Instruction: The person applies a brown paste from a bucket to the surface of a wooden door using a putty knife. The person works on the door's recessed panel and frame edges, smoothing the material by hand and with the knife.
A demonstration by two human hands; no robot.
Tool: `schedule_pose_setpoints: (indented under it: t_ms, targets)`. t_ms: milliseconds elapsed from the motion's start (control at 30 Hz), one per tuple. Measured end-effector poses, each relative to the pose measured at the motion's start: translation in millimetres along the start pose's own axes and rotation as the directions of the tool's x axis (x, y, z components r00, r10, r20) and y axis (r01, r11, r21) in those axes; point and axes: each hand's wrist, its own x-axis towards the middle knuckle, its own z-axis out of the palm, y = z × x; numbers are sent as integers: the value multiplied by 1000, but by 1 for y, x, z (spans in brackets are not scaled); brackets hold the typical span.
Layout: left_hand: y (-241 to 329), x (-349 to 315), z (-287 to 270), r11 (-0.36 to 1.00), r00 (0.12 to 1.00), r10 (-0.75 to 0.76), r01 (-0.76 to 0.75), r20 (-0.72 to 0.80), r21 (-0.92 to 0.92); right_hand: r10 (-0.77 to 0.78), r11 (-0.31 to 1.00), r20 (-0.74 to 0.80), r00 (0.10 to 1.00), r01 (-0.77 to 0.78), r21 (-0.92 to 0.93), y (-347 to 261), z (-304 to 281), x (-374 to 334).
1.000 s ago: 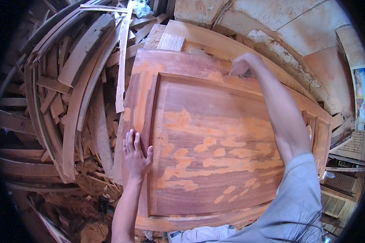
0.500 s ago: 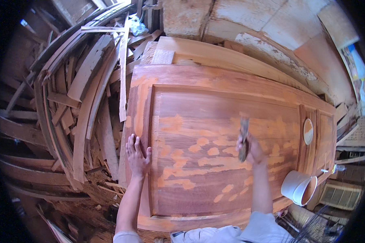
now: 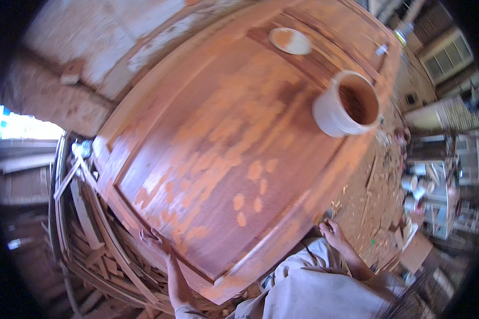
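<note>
A large reddish-brown panelled wooden door lies flat in front of me, its panel marked with many orange filler patches. My left hand rests with fingers spread on the frame at the door's near left end. Beside the door's near edge, low and close to my body, my right hand is closed round a putty knife, mostly hidden by the fingers. On the door's right side stands a white bucket with reddish-brown powder inside. A round white lid smeared with orange filler lies beyond it.
Scrap wood strips are heaped off the door's left end. A pale, stained wall runs along the far side. Shavings litter the floor at right, near a cardboard box and a cluttered shelf.
My view has swung to the right, so the door appears turned. My right hand has moved from above the panel to beside the near edge, still gripping the putty knife. My left hand stays on the frame.
</note>
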Motion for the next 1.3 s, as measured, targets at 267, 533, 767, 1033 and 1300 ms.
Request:
schedule_pose_setpoints:
  t_ms: [267, 533, 767, 1033, 1300]
  targets:
    - [204, -196, -20, 897, 955, 238, -147, 175, -417, -342, 889, -223, 913, 236, -393, 103, -6, 22]
    - [266, -359, -103, 799, 804, 157, 238, 574, -552, -362, 895, -77, 929, 323, -306, 116, -5, 42]
    - [282, -379, -121, 835, 826, 112, 223, 552, -503, -428, 876, -90, 899, 388, -285, 147, -12, 56]
    - [286, -378, -137, 871, 905, 150, 69, 397, -487, -176, 929, -53, 983, 148, -338, 125, -60, 20]
    - [264, -424, -150, 911, 895, 36, 153, 444, -382, -368, 881, 157, 916, 398, -256, 128, -72, 5]
